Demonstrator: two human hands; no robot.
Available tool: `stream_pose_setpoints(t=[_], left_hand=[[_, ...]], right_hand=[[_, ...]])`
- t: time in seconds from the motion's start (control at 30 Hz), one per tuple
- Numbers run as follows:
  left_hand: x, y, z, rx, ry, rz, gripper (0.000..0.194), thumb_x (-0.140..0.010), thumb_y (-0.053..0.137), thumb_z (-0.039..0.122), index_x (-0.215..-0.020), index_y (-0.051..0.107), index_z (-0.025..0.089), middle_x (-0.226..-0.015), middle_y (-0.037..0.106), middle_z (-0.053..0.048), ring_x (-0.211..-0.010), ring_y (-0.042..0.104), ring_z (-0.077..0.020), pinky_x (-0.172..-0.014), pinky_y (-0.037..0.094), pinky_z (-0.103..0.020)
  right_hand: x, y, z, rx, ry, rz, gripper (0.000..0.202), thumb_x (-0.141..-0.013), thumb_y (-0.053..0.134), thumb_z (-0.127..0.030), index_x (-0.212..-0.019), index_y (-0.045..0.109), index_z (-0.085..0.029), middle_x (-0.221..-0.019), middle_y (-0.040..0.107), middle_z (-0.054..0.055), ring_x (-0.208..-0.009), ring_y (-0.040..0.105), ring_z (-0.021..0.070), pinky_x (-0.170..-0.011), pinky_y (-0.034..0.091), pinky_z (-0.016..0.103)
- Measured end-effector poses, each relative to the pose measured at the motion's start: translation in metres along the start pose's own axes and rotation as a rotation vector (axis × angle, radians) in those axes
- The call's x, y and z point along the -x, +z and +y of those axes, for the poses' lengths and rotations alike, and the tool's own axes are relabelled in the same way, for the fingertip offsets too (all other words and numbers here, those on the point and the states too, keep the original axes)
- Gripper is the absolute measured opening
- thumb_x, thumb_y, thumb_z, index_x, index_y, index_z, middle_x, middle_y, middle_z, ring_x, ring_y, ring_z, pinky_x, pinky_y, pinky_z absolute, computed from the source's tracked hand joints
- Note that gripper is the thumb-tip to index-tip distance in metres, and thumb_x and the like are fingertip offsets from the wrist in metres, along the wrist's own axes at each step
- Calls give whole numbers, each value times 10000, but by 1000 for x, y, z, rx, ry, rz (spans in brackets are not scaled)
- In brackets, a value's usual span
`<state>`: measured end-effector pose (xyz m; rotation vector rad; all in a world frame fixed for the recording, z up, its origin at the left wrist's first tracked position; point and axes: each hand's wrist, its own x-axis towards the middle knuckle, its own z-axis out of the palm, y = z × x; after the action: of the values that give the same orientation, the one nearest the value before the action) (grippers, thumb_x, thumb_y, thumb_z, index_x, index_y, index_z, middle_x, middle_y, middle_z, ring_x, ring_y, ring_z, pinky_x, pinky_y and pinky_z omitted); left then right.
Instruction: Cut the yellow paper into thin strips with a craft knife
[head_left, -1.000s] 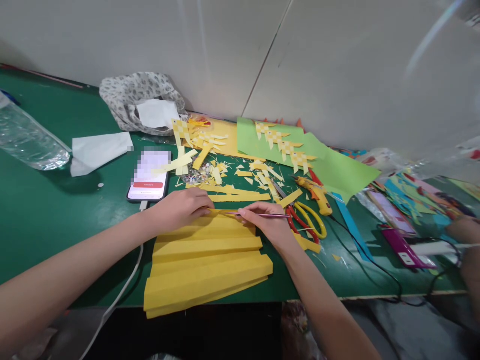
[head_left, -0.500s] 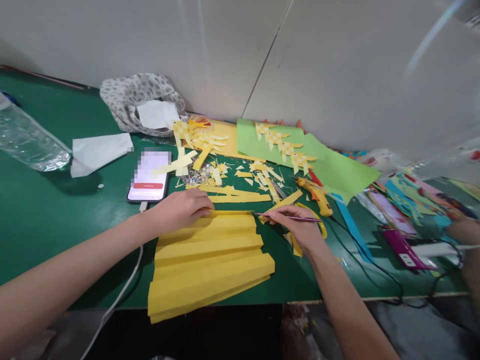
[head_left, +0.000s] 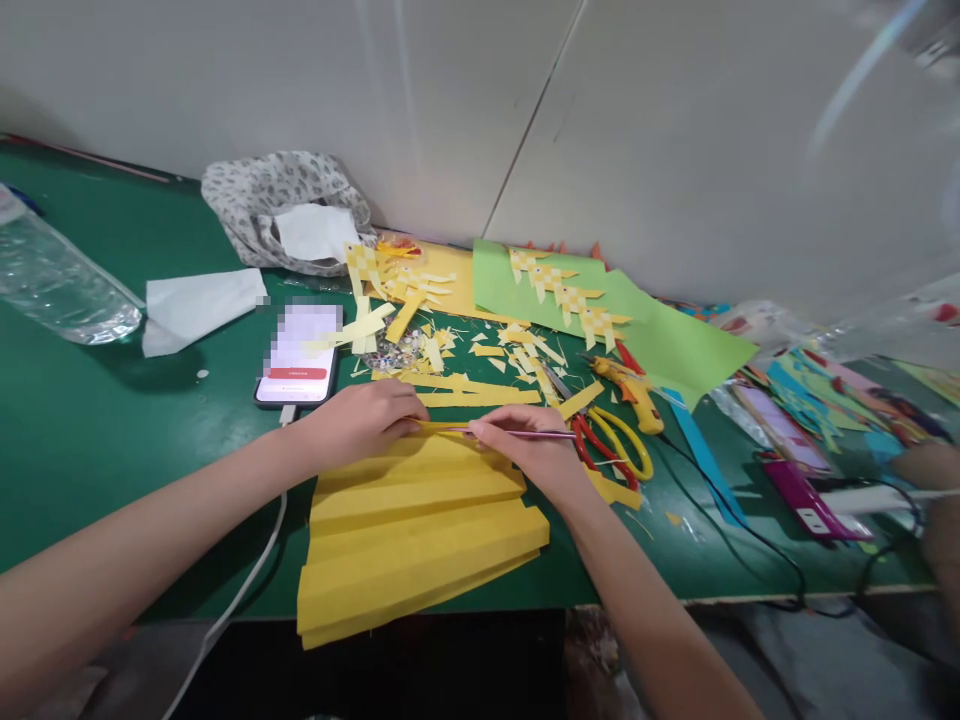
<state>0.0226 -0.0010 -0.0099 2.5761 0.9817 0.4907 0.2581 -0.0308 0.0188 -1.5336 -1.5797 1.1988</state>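
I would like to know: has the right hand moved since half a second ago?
Yes. Judged against the glue gun, the right hand has moved left, farther from it and over the paper.

Your green table (head_left: 90,430) is carrying a spread of things. At its left, a bottle (head_left: 67,275) is resting just beside a tissue (head_left: 202,308), and a phone (head_left: 296,386) is lying to the tissue's right. A spotted bag (head_left: 244,210) is sitting along the back. Nearest you, pleated yellow paper (head_left: 420,540) is lying with its near end reaching past the front edge. Behind it, yellow scraps (head_left: 489,351) are scattering the surface, while green sheets (head_left: 682,345) are lying farther back. To the right, yellow-handled scissors (head_left: 636,432), a glue gun (head_left: 636,398), a blue strip (head_left: 705,460) and a magenta case (head_left: 795,495) are resting.
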Motion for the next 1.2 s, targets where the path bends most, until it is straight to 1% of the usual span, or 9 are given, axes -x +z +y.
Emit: stream_pose_setpoints(t=[0.13, 0.3, 0.5, 0.67, 0.8, 0.87, 1.0, 1.1, 1.2], left_hand=[[-1, -2, 2, -5, -13, -16, 236, -936, 430, 208, -980, 659, 169, -955, 668, -68, -863, 620, -198, -709, 490, -294], [-1, -3, 3, -17, -20, -28, 234, -938, 432, 209, -989, 656, 167, -976, 666, -66, -870, 619, -197, -710, 486, -283], [0, -2, 3, -15, -18, -26, 254, -946, 411, 216, -994, 657, 173, -991, 665, -69, -885, 620, -205, -743, 504, -310], [0, -2, 2, -12, -5, -7, 262, -944, 411, 222, -985, 665, 175, -975, 666, -75, -879, 626, -204, -735, 509, -309], [0, -1, 2, -16, -8, -12, 241, -935, 428, 204, -990, 660, 173, -982, 666, -71, -889, 625, -210, -747, 506, -316], [0, -1, 2, -21, -12, -12, 237, -931, 429, 194, -992, 657, 170, -980, 666, -70, -889, 622, -210, -748, 505, -315], [-1, -1, 2, -27, -4, -16, 236, -927, 431, 190, -991, 657, 168, -948, 664, -68, -862, 620, -203, -724, 505, -305], [-1, -1, 2, -35, -4, -14, 238, -922, 429, 177, -984, 659, 164, -940, 662, -69, -847, 621, -199, -698, 505, -296], [-1, -2, 2, -39, 7, 4, 251, -929, 416, 183, -984, 661, 171, -941, 665, -68, -852, 623, -189, -701, 503, -280]], right_hand=[[-6, 4, 2, -29, 27, -5, 235, -672, 767, -413, -700, 743, -181, -654, 729, 47, -600, 650, 159, -549, 475, 246], [-7, -3, 9, -39, 47, -4, 257, -654, 780, -425, -700, 744, -175, -668, 731, 54, -611, 648, 162, -556, 473, 249], [-4, -30, 24, -51, 39, 48, 255, -661, 778, -426, -707, 738, -178, -682, 731, 53, -636, 657, 175, -621, 503, 280], [5, -47, 20, 5, 18, 116, 230, -655, 777, -407, -684, 735, -183, -652, 721, 49, -632, 662, 185, -625, 512, 290], [8, -32, 7, -1, -42, 120, 219, -675, 757, -413, -690, 739, -195, -660, 726, 45, -630, 668, 188, -609, 516, 289], [7, -17, 0, 15, -36, 77, 217, -679, 754, -408, -708, 746, -193, -707, 740, 56, -654, 673, 194, -588, 509, 281], [1, 5, -7, 34, -6, 10, 231, -680, 743, -408, -707, 747, -178, -687, 731, 57, -623, 658, 181, -548, 485, 265], [-3, 6, -5, 34, 4, -2, 237, -677, 744, -408, -694, 744, -172, -680, 727, 54, -606, 650, 172, -534, 474, 255], [-4, -2, 1, 41, 26, 9, 250, -675, 749, -420, -695, 743, -170, -666, 724, 54, -605, 646, 171, -531, 467, 251]])
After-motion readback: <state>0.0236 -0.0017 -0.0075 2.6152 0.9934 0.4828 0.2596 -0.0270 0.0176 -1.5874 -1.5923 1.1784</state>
